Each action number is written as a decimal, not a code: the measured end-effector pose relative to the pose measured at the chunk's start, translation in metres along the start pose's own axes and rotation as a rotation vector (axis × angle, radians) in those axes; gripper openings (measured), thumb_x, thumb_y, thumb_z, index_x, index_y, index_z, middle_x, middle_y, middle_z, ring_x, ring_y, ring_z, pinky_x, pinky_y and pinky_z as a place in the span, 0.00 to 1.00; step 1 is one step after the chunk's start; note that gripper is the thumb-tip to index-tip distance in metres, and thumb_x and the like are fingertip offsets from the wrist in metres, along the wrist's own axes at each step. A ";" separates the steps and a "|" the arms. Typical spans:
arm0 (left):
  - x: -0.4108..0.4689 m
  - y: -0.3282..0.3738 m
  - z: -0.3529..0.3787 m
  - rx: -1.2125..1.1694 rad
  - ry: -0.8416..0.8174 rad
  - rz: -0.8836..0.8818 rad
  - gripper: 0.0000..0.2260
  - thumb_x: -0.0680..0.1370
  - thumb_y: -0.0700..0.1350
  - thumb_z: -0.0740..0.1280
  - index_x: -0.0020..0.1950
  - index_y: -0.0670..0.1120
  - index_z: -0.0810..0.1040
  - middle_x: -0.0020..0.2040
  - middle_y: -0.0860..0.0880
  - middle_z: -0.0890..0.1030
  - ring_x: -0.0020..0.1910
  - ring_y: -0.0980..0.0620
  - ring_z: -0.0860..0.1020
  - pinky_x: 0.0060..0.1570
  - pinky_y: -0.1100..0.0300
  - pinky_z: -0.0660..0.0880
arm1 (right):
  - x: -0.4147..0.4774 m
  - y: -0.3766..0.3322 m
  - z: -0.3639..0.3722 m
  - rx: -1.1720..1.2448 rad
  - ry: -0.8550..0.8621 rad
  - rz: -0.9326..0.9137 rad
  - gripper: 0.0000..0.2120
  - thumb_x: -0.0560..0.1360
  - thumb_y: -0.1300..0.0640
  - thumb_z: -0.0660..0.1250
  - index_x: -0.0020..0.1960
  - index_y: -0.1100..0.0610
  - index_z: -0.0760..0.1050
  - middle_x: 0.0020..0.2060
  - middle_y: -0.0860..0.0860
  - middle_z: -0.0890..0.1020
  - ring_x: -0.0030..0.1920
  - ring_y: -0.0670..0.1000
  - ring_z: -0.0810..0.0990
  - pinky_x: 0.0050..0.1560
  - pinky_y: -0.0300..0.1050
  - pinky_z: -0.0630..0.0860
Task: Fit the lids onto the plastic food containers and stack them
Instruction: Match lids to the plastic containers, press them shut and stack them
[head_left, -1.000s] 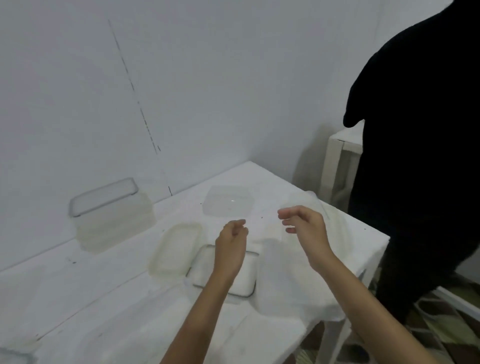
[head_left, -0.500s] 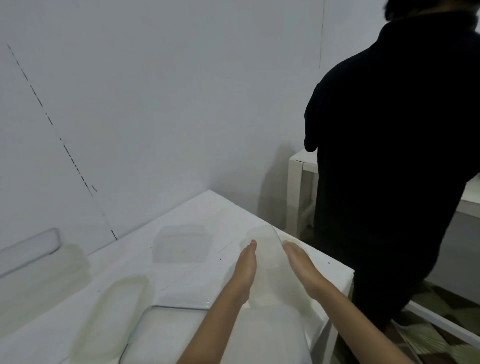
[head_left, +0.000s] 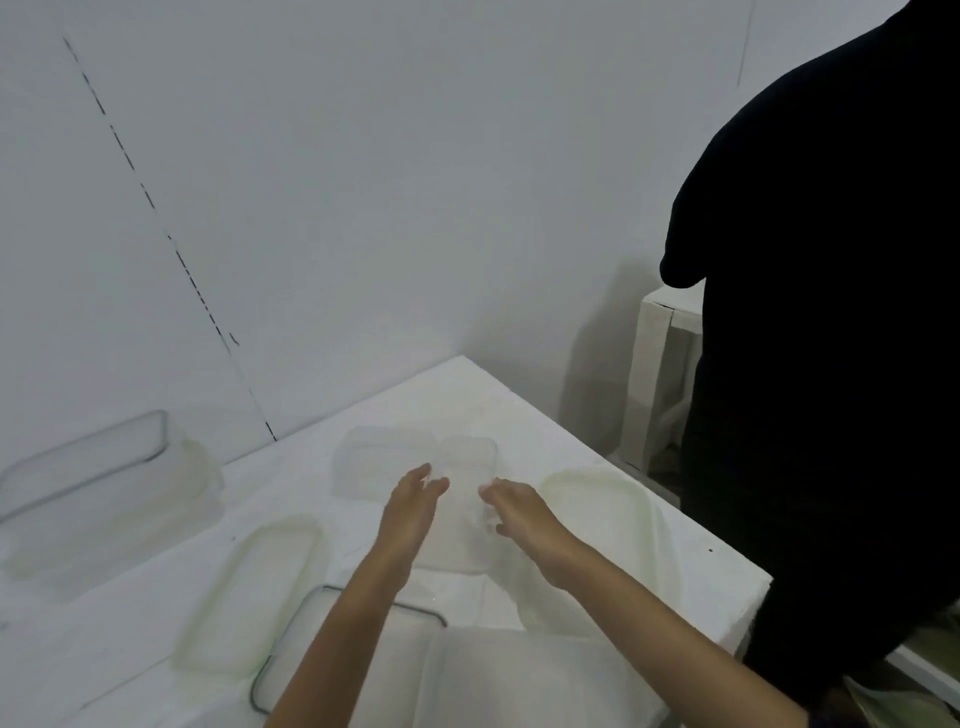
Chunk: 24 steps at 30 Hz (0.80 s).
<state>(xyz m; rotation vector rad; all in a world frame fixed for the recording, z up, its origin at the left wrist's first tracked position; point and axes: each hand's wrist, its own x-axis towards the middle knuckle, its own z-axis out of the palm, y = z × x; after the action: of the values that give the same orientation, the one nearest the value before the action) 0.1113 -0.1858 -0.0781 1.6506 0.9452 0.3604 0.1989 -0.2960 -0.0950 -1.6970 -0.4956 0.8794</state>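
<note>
Clear plastic container (head_left: 464, 486) sits between left hand (head_left: 410, 512), fingers straight against it, and right hand (head_left: 522, 514), grip unclear, with right-side lid (head_left: 608, 519) on counter (head_left: 467, 395) likely fitted next.

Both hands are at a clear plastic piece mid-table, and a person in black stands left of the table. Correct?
No: the head view shows the person in black standing right of the table. The left hand and right hand are indeed at the clear plastic piece mid-table.
</note>
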 end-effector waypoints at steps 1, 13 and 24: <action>0.004 -0.006 -0.005 0.015 0.004 0.005 0.22 0.79 0.48 0.63 0.73 0.48 0.65 0.73 0.48 0.66 0.70 0.50 0.66 0.62 0.60 0.63 | 0.006 0.001 0.004 -0.005 -0.033 0.017 0.28 0.69 0.40 0.58 0.62 0.56 0.72 0.64 0.52 0.74 0.64 0.53 0.73 0.67 0.53 0.69; 0.039 -0.021 -0.022 -0.004 0.040 0.031 0.25 0.79 0.44 0.65 0.75 0.47 0.62 0.74 0.47 0.63 0.73 0.52 0.63 0.61 0.63 0.63 | 0.045 -0.005 0.007 0.110 -0.152 0.006 0.23 0.80 0.54 0.59 0.74 0.57 0.62 0.70 0.51 0.68 0.66 0.51 0.70 0.67 0.46 0.69; 0.029 0.000 0.025 0.488 0.457 0.569 0.16 0.77 0.39 0.66 0.65 0.43 0.73 0.63 0.46 0.74 0.64 0.47 0.69 0.60 0.65 0.63 | 0.059 -0.020 -0.109 -0.098 0.204 -0.145 0.10 0.77 0.65 0.61 0.49 0.58 0.81 0.45 0.55 0.81 0.40 0.50 0.77 0.39 0.39 0.72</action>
<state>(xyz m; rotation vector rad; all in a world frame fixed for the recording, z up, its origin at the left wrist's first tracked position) 0.1463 -0.1815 -0.0925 2.3460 0.9210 0.9840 0.3218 -0.3177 -0.0810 -1.7925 -0.5221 0.5784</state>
